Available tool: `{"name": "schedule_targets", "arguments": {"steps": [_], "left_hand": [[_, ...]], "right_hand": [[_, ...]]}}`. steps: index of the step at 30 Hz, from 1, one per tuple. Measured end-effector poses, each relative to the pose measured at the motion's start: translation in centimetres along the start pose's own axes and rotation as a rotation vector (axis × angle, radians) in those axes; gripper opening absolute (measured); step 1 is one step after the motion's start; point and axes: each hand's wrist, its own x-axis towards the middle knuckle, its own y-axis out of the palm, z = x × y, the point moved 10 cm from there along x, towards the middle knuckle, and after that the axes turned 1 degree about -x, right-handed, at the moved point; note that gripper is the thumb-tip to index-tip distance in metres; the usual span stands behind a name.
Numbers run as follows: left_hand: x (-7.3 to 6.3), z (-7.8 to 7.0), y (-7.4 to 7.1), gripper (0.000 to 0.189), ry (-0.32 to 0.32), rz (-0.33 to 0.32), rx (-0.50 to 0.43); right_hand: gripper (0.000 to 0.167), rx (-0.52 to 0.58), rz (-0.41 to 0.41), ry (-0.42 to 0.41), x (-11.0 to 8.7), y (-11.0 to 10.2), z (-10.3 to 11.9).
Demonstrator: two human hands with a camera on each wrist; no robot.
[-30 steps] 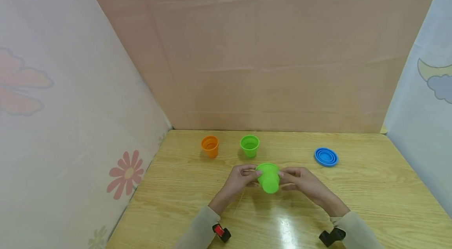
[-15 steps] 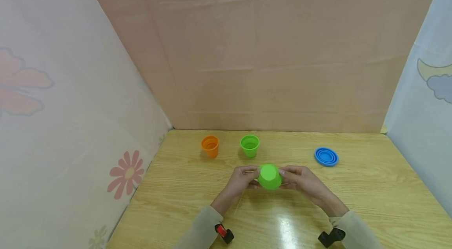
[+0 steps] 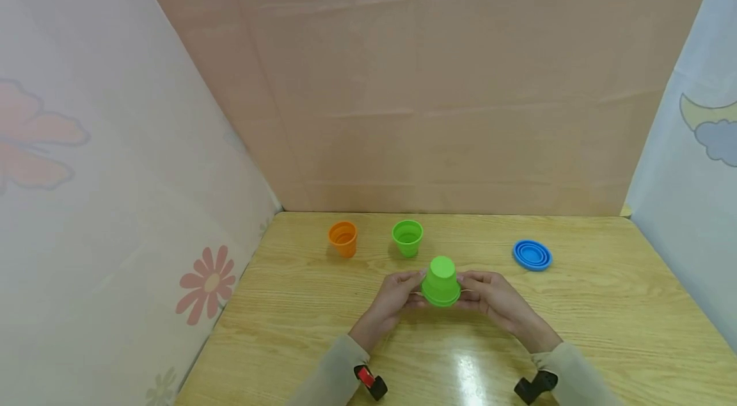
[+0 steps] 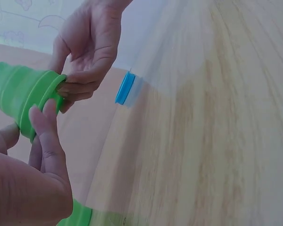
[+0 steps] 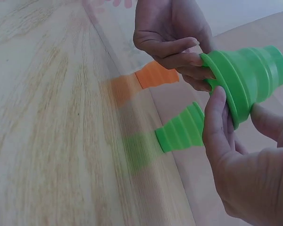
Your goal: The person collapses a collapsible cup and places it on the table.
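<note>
Between both hands a green collapsible cup (image 3: 442,281) is held upside down above the table, its base upward and its rim low. It is extended, with stepped rings along its wall in the right wrist view (image 5: 247,82). My left hand (image 3: 393,298) pinches the rim from the left, thumb on the outer wall. On the opposite side my right hand (image 3: 501,300) grips the rim the same way, fingers at the rim's edge. A second green collapsible cup (image 3: 407,240) stands upright on the table just beyond the hands.
An orange collapsible cup (image 3: 343,240) stands upright at the back left. Flattened, a blue collapsible cup (image 3: 532,256) lies at the back right. The wooden table (image 3: 276,304) meets a tan backdrop behind and patterned panels at both sides.
The held green cup has turned so its base, which pointed toward the camera and down, now points up. Both hands stay on its rim. The other cups have not moved.
</note>
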Motion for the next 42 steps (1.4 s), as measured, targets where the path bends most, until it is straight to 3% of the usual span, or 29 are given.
{"name": "schedule_targets", "arguments": {"steps": [7, 14, 28, 36, 42], "left_hand": [[-0.1, 0.0, 0.6, 0.042, -0.003, 0.072, -0.082], [-0.2, -0.2, 1.1, 0.04, 0.02, 0.146, -0.107], [0.1, 0.2, 0.9, 0.042, 0.007, 0.168, -0.06], [0.3, 0.6, 1.0, 0.048, 0.002, 0.17, -0.024], [0.3, 0.6, 1.3, 0.049, -0.007, 0.171, -0.033]], "right_hand": [[0.023, 0.016, -0.021, -0.001, 0.2, -0.5, -0.4], [0.024, -0.015, -0.03, 0.023, 0.2, -0.8, -0.6], [0.041, -0.048, -0.048, 0.047, 0.3, -1.1, -1.2], [0.042, -0.046, -0.044, 0.051, 0.4, -0.8, -1.0], [0.031, -0.039, -0.037, 0.068, 0.3, -0.6, -1.1]]}}
